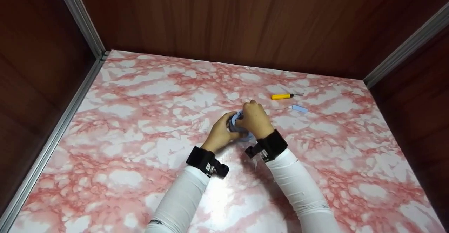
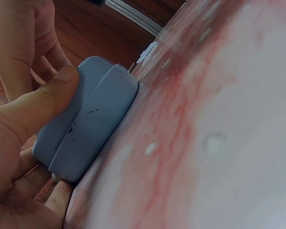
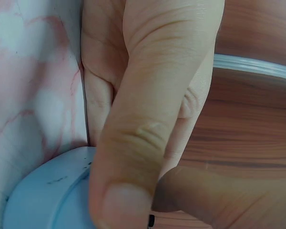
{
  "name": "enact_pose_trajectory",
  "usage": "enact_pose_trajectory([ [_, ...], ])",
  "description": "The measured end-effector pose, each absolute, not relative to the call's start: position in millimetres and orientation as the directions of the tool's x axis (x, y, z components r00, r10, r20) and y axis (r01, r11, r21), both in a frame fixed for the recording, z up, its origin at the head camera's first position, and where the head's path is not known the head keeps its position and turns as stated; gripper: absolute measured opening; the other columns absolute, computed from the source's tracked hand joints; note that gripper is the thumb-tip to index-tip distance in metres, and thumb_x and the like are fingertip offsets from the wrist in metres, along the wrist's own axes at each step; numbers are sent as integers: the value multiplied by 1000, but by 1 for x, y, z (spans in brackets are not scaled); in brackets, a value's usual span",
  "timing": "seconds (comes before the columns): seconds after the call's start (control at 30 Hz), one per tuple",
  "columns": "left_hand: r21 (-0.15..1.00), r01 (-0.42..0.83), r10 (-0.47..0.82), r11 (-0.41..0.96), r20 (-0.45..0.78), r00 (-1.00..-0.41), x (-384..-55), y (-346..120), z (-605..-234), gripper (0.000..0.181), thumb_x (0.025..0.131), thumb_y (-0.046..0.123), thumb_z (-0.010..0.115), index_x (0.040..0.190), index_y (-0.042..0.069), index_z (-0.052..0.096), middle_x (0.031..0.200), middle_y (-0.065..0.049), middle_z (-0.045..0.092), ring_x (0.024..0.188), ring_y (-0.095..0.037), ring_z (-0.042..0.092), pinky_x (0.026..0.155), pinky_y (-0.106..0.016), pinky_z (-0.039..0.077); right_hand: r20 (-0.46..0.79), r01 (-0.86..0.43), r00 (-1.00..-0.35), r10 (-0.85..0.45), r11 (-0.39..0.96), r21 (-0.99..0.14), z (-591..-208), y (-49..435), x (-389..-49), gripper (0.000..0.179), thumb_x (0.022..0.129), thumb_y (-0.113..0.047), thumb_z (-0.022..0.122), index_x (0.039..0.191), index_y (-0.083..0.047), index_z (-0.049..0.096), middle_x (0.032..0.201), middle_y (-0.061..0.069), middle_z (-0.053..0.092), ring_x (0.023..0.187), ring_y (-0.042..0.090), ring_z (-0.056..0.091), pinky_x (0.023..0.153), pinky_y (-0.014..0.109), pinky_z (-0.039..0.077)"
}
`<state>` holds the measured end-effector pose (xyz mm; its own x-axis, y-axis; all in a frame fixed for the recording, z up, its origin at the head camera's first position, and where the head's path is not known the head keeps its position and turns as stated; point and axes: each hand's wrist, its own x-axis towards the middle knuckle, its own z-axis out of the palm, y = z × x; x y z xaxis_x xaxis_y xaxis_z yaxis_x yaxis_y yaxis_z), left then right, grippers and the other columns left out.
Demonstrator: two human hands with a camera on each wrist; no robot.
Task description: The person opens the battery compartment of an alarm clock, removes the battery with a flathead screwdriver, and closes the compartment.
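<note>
A blue-grey plastic case (image 1: 234, 123) with rounded corners is between both hands near the middle of the table. In the left wrist view the case (image 2: 102, 124) stands on edge, close against the tabletop, with dark specks on its side. My left hand (image 1: 219, 134) grips it, thumb on top and fingers underneath. Over its upper end my right hand (image 1: 256, 119) has its fingers curled, with the thumb (image 3: 128, 157) down on the case. A small black part (image 3: 151, 220) shows beside that thumb tip. What lies under the right fingers is hidden.
A yellow-handled screwdriver (image 1: 281, 97) lies behind and to the right of the hands. Just in front of it is a flat light-blue piece (image 1: 299, 108). Dark wood panels (image 1: 224, 22) enclose the marbled table (image 1: 147, 120) at the back and both sides.
</note>
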<state>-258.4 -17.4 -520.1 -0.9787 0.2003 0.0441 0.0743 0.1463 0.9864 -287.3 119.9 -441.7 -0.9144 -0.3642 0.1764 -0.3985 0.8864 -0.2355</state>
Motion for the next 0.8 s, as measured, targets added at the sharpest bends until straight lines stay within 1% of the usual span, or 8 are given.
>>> enact_pose_trajectory([
  [0.1, 985, 71, 198, 156, 40, -979, -259, -17, -520, 85, 75, 14, 90, 148, 7, 47, 146, -10, 55, 134, -25, 53, 115, -34, 40, 159, -416, -908, -387, 874, -250, -442, 119, -289, 29, 70, -8, 80, 86, 9, 62, 89, 26, 60, 80, 46, 61, 74, 52, 56],
  [0.13, 984, 72, 197, 161, 40, -980, -259, -17, -520, 85, 75, 13, 90, 148, 7, 47, 146, -11, 55, 134, -24, 53, 114, -33, 40, 160, -430, -902, -401, 865, -257, -443, 119, -289, 28, 69, -7, 81, 85, 8, 62, 89, 25, 60, 81, 46, 60, 74, 51, 55],
  [0.2, 982, 76, 195, 173, 41, -980, -259, -17, -520, 84, 76, 12, 89, 148, 7, 47, 147, -11, 54, 134, -24, 53, 114, -32, 41, 171, -465, -885, -433, 845, -264, -444, 119, -291, 25, 68, -4, 81, 80, 5, 61, 86, 21, 58, 80, 44, 58, 73, 49, 52],
  [0.3, 978, 90, 192, 190, 53, -980, -260, -17, -520, 83, 75, 10, 88, 148, 7, 48, 146, -11, 54, 134, -23, 53, 113, -31, 41, 194, -518, -855, -482, 816, -256, -444, 118, -293, 22, 66, 0, 79, 68, 1, 58, 75, 14, 55, 76, 39, 55, 70, 46, 47],
  [0.4, 974, 96, 191, 204, 57, -980, -260, -17, -521, 83, 75, 10, 88, 148, 8, 49, 146, -10, 55, 133, -22, 53, 112, -31, 41, 208, -555, -831, -516, 797, -238, -444, 119, -295, 24, 65, 1, 78, 59, -2, 55, 67, 8, 50, 72, 36, 54, 68, 44, 45],
  [0.47, 974, 96, 191, 207, 56, -980, -260, -16, -521, 83, 76, 11, 88, 148, 8, 48, 146, -10, 55, 133, -22, 53, 113, -30, 41, 213, -573, -818, -534, 786, -230, -443, 119, -296, 25, 66, 2, 77, 56, -3, 54, 64, 6, 48, 69, 35, 55, 67, 43, 45],
  [0.6, 976, 97, 194, 197, 58, -979, -260, -17, -521, 83, 76, 11, 89, 148, 7, 48, 147, -11, 54, 133, -23, 53, 112, -31, 41, 222, -595, -802, -555, 773, -219, -443, 120, -297, 26, 67, 2, 76, 55, -3, 54, 64, 6, 48, 67, 34, 55, 66, 43, 45],
  [0.8, 980, 102, 195, 173, 67, -978, -259, -17, -520, 83, 75, 11, 90, 147, 7, 49, 146, -11, 55, 133, -24, 53, 113, -31, 42, 225, -596, -801, -555, 773, -216, -444, 119, -297, 23, 66, 2, 76, 56, -2, 56, 65, 8, 51, 67, 35, 55, 66, 44, 45],
])
